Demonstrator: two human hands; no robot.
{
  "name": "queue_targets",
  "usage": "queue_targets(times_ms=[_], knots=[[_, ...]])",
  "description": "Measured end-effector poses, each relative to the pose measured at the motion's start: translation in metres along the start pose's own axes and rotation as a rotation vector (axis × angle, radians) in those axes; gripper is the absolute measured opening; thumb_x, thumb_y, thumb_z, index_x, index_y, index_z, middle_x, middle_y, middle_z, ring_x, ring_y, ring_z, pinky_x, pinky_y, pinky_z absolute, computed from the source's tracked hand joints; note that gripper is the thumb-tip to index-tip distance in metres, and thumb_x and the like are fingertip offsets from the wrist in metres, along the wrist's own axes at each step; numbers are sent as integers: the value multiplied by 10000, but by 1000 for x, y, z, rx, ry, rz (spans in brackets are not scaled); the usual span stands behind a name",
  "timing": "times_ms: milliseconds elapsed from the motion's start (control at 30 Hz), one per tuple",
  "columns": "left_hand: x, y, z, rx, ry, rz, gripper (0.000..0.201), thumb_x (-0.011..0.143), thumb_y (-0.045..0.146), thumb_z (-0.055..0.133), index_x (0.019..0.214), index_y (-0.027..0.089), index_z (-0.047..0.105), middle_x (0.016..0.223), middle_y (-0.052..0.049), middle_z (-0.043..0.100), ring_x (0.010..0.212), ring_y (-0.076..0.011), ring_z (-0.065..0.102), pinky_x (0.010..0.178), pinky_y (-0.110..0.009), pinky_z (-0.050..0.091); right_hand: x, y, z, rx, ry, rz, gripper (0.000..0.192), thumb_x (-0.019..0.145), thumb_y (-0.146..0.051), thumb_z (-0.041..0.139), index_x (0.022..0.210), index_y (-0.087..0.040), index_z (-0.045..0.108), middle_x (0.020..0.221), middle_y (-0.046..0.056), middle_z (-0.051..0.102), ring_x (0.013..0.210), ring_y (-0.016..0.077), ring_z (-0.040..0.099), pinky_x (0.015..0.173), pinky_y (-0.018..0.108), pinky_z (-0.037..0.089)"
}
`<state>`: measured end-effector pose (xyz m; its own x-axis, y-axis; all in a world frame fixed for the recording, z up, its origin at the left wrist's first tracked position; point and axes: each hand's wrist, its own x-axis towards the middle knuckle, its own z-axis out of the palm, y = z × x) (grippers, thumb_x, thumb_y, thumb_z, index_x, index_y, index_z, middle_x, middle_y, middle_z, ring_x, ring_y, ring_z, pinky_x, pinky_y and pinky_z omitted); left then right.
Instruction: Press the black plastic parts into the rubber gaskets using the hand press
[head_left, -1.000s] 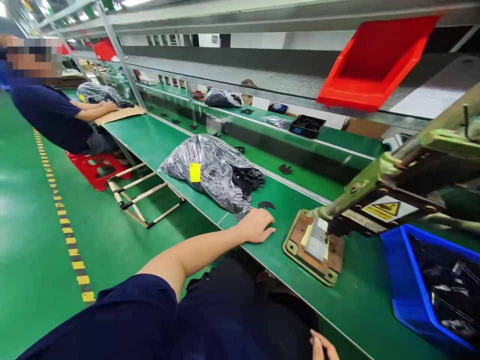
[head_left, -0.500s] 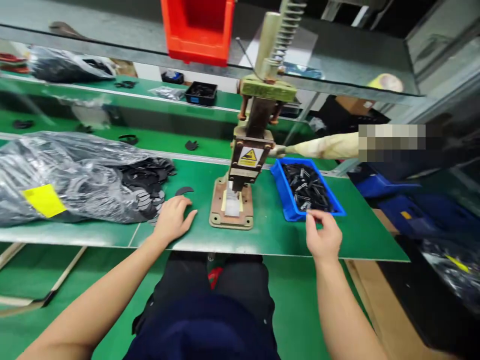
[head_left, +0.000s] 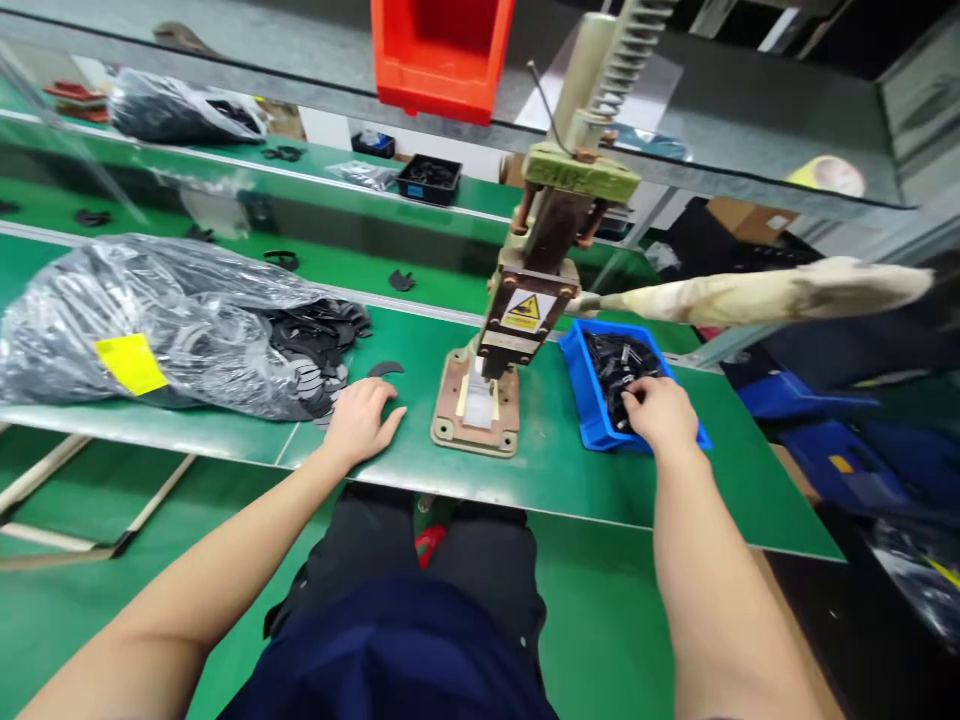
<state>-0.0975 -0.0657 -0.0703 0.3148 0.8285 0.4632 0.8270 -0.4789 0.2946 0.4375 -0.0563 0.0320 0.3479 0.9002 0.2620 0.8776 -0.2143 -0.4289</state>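
The left hand [head_left: 361, 420] lies flat on the green workbench [head_left: 555, 480], fingers slightly spread, beside black crescent-shaped pieces [head_left: 319, 350]. The right hand [head_left: 660, 412] reaches into the blue plastic bin [head_left: 581, 385] of small black parts [head_left: 611, 360], its fingers curled down among them; whether they grip one cannot be told.

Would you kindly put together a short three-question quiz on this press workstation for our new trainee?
1. True or false: the right hand is inside the blue bin.
2. What does the left hand rest on? A) the press base B) the green table C) the red bin
3. Fill in: the clear bag of black parts carries a ____ label.

Key
1. True; its fingers are among the small black parts.
2. B; the palm lies flat on the green table, beside the hand press.
3. Yellow; the label is on the bag's near side.
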Motion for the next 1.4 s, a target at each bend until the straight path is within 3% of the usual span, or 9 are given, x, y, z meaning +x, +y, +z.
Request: queue_targets(times_ms=[233, 367, 500, 600, 767, 1033, 1133, 1267, 1400], knots=[[1, 20, -15, -119, 181, -20, 216, 999, 353, 656, 1162, 211, 655, 1229, -141, 751, 1276, -328, 664, 1115, -515, 491, -31, -32, -19, 419, 220, 115, 322, 925, -442, 578, 1131, -206, 653, 1032, 113, 677, 928, 217, 599, 982, 468, 490], [6, 72, -28, -376, 233, 112, 274, 969, 288, 715, 1231, 246, 647, 1211, -113, 757, 1215, -291, 699, 1072, -493, 548, -98, -92, 15, 760, -38, 52, 405, 910, -576, 650, 1070, -207, 702, 932, 54, 717, 765, 146, 634, 761, 340, 555], [14, 122, -36, -655, 46, 271, 446, 992, 275, 705, 1424, 256, 598, 1261, -121, 751, 1175, -263, 720, 997, -436, 595, -163, -153, 58, 1031, -333, 61, 398, 943, -622, 631, 1042, -236, 637, 681, -30, 632, 564, 99, 545, 542, 246, 459], [15, 138, -37, -751, -26, 304, 418, 1010, 244, 692, 1423, 254, 622, 1227, -99, 779, 1105, -229, 744, 969, -395, 592, -189, -175, 73, 1175, -458, 73, 388, 952, -632, 628, 935, -249, 564, 633, -59, 578, 528, 73, 476, 525, 220, 410], [6, 134, -36, -739, 23, 243, 200, 1010, 225, 713, 1209, 245, 725, 1019, -45, 816, 906, -179, 753, 876, -354, 565, -199, -176, 81, 1290, -521, 89, 380, 969, -614, 619, 913, -244, 554, 685, -47, 583, 576, 72, 491, 568, 227, 419], [-2, 130, -38, -797, 0, 183, 211, 995, 233, 724, 1205, 238, 742, 1040, -58, 820, 934, -188, 756, 878, -353, 556, -201, -173, 86, 1200, -504, 17, 323, 1029, -568, 518, 962, -255, 559, 709, -43, 573, 597, 94, 509, 582, 252, 429], [-1, 130, -39, -923, -173, 30, 176, 1015, 311, 700, 1157, 218, 749, 1063, -71, 803, 964, -195, 742, 899, -350, 556, -195, -172, 77, 1080, -478, -87, 271, 1026, -508, 556, 949, -252, 591, 766, -24, 608, 671, 108, 553, 651, 276, 455], [5, 125, -34, -1240, -516, -288, 298, 979, 469, 740, 921, 185, 672, 844, -32, 722, 763, -155, 668, 718, -293, 533, -186, -173, 62, 918, -487, -272, 209, 980, -432, 651, 904, -238, 659, 856, 10, 671, 799, 138, 606, 781, 320, 475], [23, 110, -21, -1424, -616, -296, 407, 891, 480, 841, 1108, 173, 686, 827, -16, 700, 725, -134, 660, 707, -281, 543, -167, -171, 49, 797, -465, -371, 206, 948, -406, 698, 1092, -259, 698, 927, 15, 706, 837, 152, 640, 796, 331, 496]])
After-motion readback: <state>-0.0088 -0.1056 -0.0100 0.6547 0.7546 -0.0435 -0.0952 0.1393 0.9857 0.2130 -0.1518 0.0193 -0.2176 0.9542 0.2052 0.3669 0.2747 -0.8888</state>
